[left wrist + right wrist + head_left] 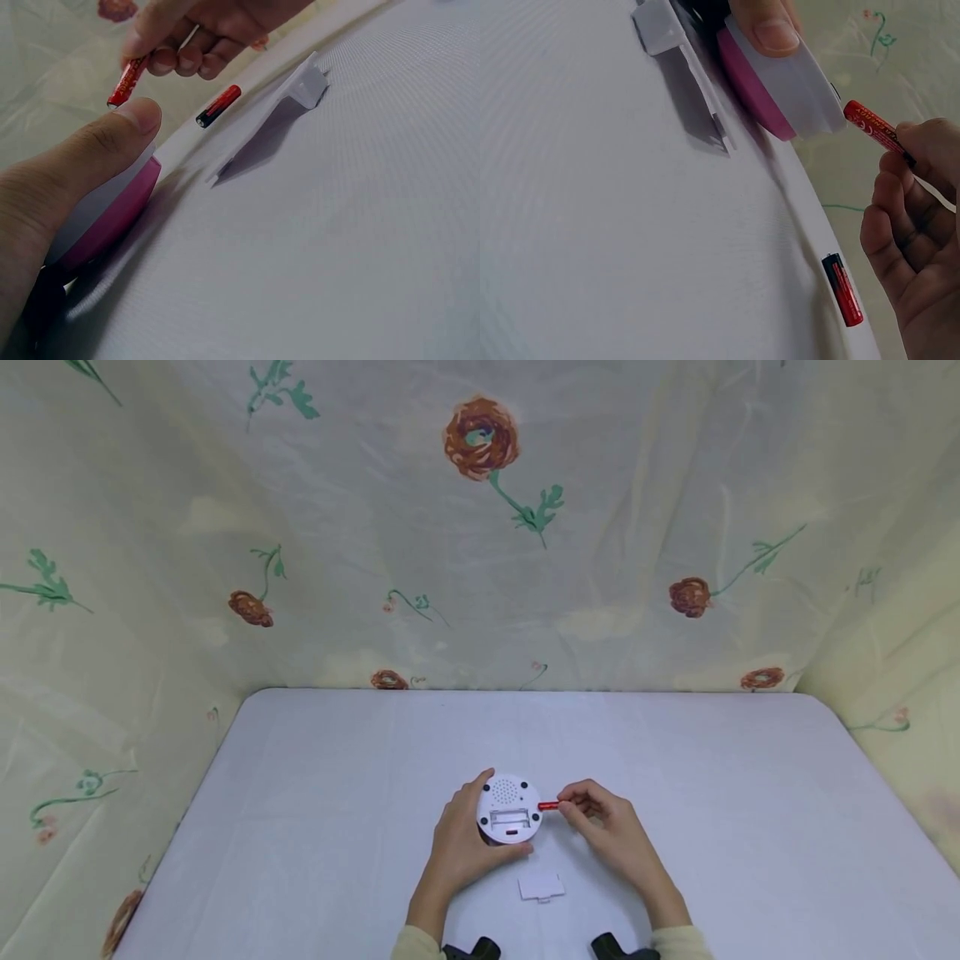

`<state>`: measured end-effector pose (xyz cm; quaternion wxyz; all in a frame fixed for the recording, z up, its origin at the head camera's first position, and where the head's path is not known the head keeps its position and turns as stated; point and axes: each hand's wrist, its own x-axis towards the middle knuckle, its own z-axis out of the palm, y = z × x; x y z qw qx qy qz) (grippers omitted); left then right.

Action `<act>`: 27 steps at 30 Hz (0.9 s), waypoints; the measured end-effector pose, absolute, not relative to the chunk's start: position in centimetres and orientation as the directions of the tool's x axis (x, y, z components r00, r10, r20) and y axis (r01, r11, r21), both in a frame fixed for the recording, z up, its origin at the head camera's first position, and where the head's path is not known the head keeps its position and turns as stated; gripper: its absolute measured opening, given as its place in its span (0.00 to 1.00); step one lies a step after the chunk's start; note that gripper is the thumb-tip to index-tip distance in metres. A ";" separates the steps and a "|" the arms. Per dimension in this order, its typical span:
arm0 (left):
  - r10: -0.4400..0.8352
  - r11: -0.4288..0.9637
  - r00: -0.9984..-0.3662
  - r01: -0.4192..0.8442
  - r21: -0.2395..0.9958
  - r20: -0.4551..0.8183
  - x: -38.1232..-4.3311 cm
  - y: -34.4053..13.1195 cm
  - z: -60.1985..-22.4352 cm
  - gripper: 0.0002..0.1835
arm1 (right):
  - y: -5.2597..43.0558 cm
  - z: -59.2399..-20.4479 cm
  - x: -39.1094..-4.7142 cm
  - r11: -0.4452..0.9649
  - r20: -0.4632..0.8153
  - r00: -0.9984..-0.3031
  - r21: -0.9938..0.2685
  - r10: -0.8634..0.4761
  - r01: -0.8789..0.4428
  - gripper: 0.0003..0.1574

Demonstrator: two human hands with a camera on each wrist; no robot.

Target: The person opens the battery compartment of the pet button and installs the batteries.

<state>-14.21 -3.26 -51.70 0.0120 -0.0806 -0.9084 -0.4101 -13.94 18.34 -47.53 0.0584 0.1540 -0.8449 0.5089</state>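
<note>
A round white device [504, 792] with a pink side band is tipped so its underside faces the head camera, showing speaker holes, dark feet and an uncovered battery compartment [510, 818]. My left hand [459, 843] grips it around the left side, thumb along the near edge. Between thumb and fingertips, my right hand [611, 828] pinches a red battery [548, 806], whose free end is right at the device's right rim. On the table nearer to me lies the white battery cover [541, 887].
Another red and black battery [843, 289] lies on the white tabletop [337, 777], below my right hand in the right wrist view. Two black wrist mounts [483, 949] show at the head view's bottom edge. A flowered curtain [337, 510] surrounds the table's back and sides.
</note>
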 end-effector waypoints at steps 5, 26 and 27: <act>0.136 0.652 -0.987 0.156 0.742 0.088 -14.2 -3.3 -51.8 0.60 | 17.5 -45.5 -13.1 0.475 0.286 -0.935 -0.806 -0.210 -0.353 0.05; 0.141 0.654 -0.984 0.174 0.736 0.107 -14.3 -3.3 -52.2 0.60 | 17.4 -48.9 -14.4 0.469 0.389 -0.884 -0.750 -0.259 -0.467 0.09; 0.142 0.652 -0.983 0.179 0.737 0.113 -14.3 -3.3 -52.2 0.59 | 17.3 -48.9 -14.4 0.468 0.395 -0.879 -0.744 -0.265 -0.476 0.09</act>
